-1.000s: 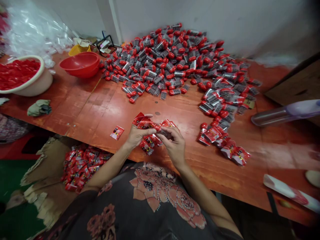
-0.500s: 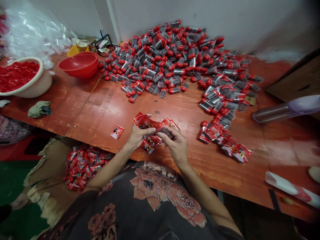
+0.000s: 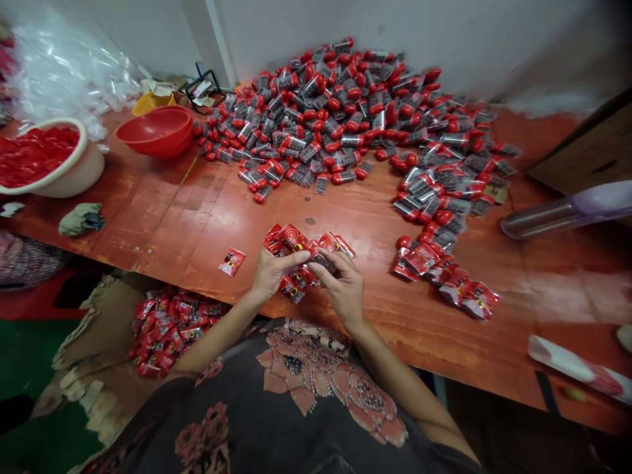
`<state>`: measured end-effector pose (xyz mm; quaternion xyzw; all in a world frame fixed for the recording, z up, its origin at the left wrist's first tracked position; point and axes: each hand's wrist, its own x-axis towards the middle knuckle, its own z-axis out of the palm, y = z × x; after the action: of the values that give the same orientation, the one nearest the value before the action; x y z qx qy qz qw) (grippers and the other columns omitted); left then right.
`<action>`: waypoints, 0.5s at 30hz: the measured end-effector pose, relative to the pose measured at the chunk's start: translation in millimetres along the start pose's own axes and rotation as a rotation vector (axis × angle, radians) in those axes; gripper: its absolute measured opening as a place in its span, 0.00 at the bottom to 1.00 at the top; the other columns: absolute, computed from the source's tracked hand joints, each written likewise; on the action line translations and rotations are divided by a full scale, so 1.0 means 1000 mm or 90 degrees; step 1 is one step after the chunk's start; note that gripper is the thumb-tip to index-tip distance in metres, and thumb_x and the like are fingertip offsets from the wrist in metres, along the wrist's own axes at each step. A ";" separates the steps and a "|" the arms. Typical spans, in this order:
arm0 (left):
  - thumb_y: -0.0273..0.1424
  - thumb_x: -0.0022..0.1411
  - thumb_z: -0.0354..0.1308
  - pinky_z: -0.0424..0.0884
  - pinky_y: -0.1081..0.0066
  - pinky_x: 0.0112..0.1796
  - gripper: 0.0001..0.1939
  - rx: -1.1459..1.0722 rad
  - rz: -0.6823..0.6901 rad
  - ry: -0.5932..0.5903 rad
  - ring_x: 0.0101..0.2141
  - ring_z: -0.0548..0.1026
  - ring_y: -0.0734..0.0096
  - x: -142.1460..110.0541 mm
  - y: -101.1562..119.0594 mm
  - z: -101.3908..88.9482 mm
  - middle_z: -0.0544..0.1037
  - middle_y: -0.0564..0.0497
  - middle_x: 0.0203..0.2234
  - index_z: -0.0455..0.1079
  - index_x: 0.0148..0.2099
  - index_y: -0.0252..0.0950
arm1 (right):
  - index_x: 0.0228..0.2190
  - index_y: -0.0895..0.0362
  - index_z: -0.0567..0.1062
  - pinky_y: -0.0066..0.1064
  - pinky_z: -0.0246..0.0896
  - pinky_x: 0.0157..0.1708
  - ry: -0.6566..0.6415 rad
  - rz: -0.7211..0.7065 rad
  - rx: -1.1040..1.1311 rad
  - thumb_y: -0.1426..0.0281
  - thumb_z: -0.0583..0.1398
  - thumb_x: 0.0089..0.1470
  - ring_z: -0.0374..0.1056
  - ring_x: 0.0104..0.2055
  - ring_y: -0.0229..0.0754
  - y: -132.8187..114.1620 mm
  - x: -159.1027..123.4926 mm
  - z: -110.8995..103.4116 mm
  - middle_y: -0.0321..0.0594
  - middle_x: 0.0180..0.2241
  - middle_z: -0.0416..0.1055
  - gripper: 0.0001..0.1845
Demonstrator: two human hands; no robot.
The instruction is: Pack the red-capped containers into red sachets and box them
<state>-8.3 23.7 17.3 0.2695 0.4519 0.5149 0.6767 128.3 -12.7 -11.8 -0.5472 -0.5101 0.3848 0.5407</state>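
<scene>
My left hand (image 3: 271,273) and my right hand (image 3: 343,286) meet above the table's front edge. Between them runs a crumpled strip of red foil sachets (image 3: 296,240), pinched by the fingers of both hands. More of the strip hangs below my hands. A single red sachet (image 3: 232,262) lies on the table just left of my left hand. To the right, a loose group of filled red sachets (image 3: 439,280) lies near a large heap of clear red-capped capsule containers (image 3: 320,125).
The heap spreads across the orange-red wooden table (image 3: 162,224) to the wall. A cardboard box (image 3: 93,329) of red sachets (image 3: 168,329) sits below the front edge. Further left are a red bowl (image 3: 155,131), a cream basin (image 3: 74,171) of red pieces, a cloth (image 3: 81,219) and plastic bags (image 3: 64,72).
My hands have drawn slightly closer, and the sachet strip has shifted between them. The whole scene has moved slightly in view with my head.
</scene>
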 end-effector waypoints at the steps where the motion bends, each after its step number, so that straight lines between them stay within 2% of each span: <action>1: 0.28 0.40 0.73 0.75 0.68 0.33 0.13 0.008 0.005 0.002 0.28 0.78 0.69 0.000 -0.001 0.000 0.80 0.50 0.28 0.76 0.31 0.35 | 0.45 0.46 0.78 0.42 0.69 0.44 0.007 -0.005 -0.006 0.64 0.65 0.52 0.70 0.40 0.43 0.001 -0.001 0.001 0.38 0.38 0.73 0.16; 4: 0.28 0.42 0.73 0.75 0.68 0.34 0.12 0.026 0.022 0.003 0.28 0.77 0.69 -0.001 -0.004 0.000 0.81 0.50 0.28 0.76 0.30 0.35 | 0.45 0.46 0.78 0.43 0.68 0.47 0.039 0.000 0.000 0.65 0.65 0.52 0.70 0.43 0.43 0.006 -0.003 0.006 0.38 0.41 0.74 0.16; 7: 0.29 0.43 0.73 0.75 0.67 0.33 0.12 0.037 0.026 0.007 0.28 0.77 0.69 -0.001 -0.010 0.001 0.81 0.50 0.28 0.77 0.32 0.35 | 0.46 0.49 0.76 0.38 0.71 0.35 0.013 0.111 0.108 0.62 0.62 0.54 0.70 0.34 0.41 0.010 -0.006 0.012 0.38 0.37 0.75 0.17; 9: 0.30 0.44 0.72 0.75 0.67 0.33 0.11 0.048 0.041 0.027 0.27 0.77 0.69 -0.003 -0.014 0.002 0.81 0.50 0.28 0.77 0.33 0.35 | 0.48 0.50 0.74 0.34 0.70 0.29 -0.003 0.164 0.171 0.62 0.61 0.55 0.68 0.29 0.38 0.013 -0.007 0.015 0.37 0.34 0.75 0.18; 10: 0.30 0.44 0.72 0.75 0.67 0.33 0.11 0.054 0.053 0.038 0.27 0.77 0.70 -0.003 -0.015 0.002 0.80 0.50 0.27 0.77 0.32 0.35 | 0.48 0.50 0.74 0.34 0.70 0.30 0.003 0.162 0.179 0.62 0.62 0.55 0.69 0.30 0.38 0.014 -0.008 0.016 0.37 0.35 0.75 0.18; 13: 0.29 0.44 0.72 0.74 0.69 0.35 0.11 0.064 0.075 0.045 0.27 0.77 0.70 -0.004 -0.016 0.002 0.80 0.50 0.27 0.78 0.32 0.34 | 0.45 0.48 0.77 0.39 0.69 0.45 0.029 0.090 0.117 0.64 0.64 0.53 0.70 0.41 0.41 0.016 -0.006 0.014 0.37 0.41 0.73 0.16; 15: 0.29 0.43 0.73 0.74 0.69 0.35 0.11 0.059 0.069 0.041 0.28 0.77 0.70 -0.002 -0.012 0.001 0.80 0.50 0.27 0.77 0.31 0.34 | 0.47 0.45 0.77 0.42 0.66 0.50 -0.004 0.051 0.062 0.65 0.63 0.54 0.68 0.45 0.42 0.015 -0.002 0.008 0.38 0.43 0.71 0.17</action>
<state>-1.9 17.7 8.2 0.3080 0.4814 0.5376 0.6200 122.1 -11.9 -27.4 -0.5386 -0.4701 0.4322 0.5496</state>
